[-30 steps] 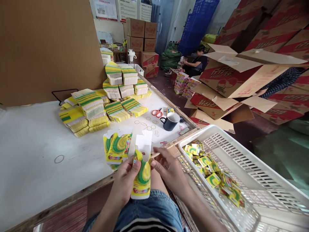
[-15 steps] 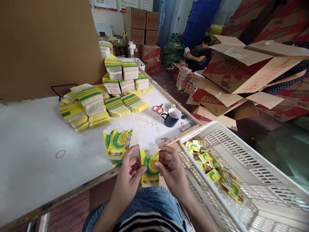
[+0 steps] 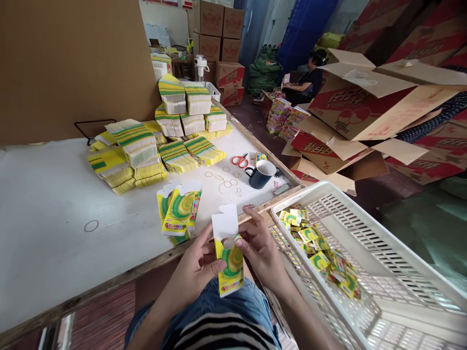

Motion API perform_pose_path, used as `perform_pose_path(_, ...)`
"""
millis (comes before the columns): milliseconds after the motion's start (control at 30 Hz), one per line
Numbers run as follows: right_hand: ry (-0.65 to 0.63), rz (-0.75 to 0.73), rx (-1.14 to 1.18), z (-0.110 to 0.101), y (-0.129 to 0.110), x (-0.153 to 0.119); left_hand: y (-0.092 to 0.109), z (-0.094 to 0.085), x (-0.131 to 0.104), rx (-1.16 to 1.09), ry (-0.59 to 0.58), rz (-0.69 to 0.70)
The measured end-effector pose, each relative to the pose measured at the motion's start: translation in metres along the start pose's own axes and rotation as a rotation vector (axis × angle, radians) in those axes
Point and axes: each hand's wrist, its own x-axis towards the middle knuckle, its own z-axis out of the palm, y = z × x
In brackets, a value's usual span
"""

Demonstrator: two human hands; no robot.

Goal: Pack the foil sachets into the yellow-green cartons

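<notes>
Between my hands, above my lap, is a small yellow-and-green carton (image 3: pixel 230 265) with its white top flap standing up. My left hand (image 3: pixel 195 265) grips its left side, thumb pressed on the printed front. At the upper right edge, by the base of the flap, my right hand (image 3: pixel 260 248) pinches the carton between thumb and fingers. Several flat cartons (image 3: pixel 181 211) of the same print lie on the table just beyond my left hand. Stacked bundles of such cartons (image 3: pixel 146 150) stand farther back.
To the right, a white plastic crate (image 3: pixel 330 192) holds several small yellow-green packets (image 3: pixel 321 260). A dark mug (image 3: pixel 260 177), red-handled scissors (image 3: pixel 240 161) and rubber bands (image 3: pixel 226 183) lie on the white table (image 3: pixel 54 233). Open cardboard boxes (image 3: pixel 350 107) stand beyond; a person (image 3: pixel 304 80) sits behind.
The carton has tilted and come slightly lower and to the right. My right hand has shifted up along its edge towards the flap; my left hand keeps its grip.
</notes>
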Motion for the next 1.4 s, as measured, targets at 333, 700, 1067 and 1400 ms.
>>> perform_pose_path(333,-0.164,0.216,-0.253,-0.019,-0.012,-0.001,-0.014,0.005,0.009,0.271,0.073,0.079)
perform_pose_path(700,-0.014,0.012,-0.404,-0.009,0.0,-0.005,-0.008,0.014,0.013,0.13,0.073,0.019)
perform_pose_path(1067,0.681,-0.14,-0.767,-0.058,-0.025,-0.016,0.028,-0.05,0.004,1.225,0.395,0.416)
perform_pose_path(1400,0.207,0.174,0.027,0.089,0.02,0.077,0.015,-0.056,-0.009,1.053,0.456,0.307)
